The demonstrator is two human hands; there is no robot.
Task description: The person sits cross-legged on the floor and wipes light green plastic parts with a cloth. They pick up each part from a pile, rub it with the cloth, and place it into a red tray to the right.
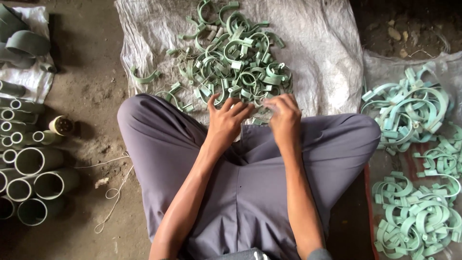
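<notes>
A heap of pale green plastic clips (231, 58) is spread on a grey woven sack (317, 53) that lies on the earth floor (91, 91), just far of the crossed legs in grey trousers (245, 188). Both hands are placed at the near edge of this heap. The left hand (226, 123) is seen with its fingers spread and bent over the nearest clips; they are touched, but a closed grip is not shown, so this hand is judged released. The right hand (285, 118) is curled, with the fingertips pressed together over a small pale piece at the heap's edge; what exactly is pinched cannot be told.

At the right, a second group of lighter green clips (414, 159) is laid on clear plastic sheet (385, 65), well apart from the hands. At the left, grey-green pipe pieces (36, 185) are stacked on the floor with their open ends turned up, and a thin white string (115, 192) is lying near them.
</notes>
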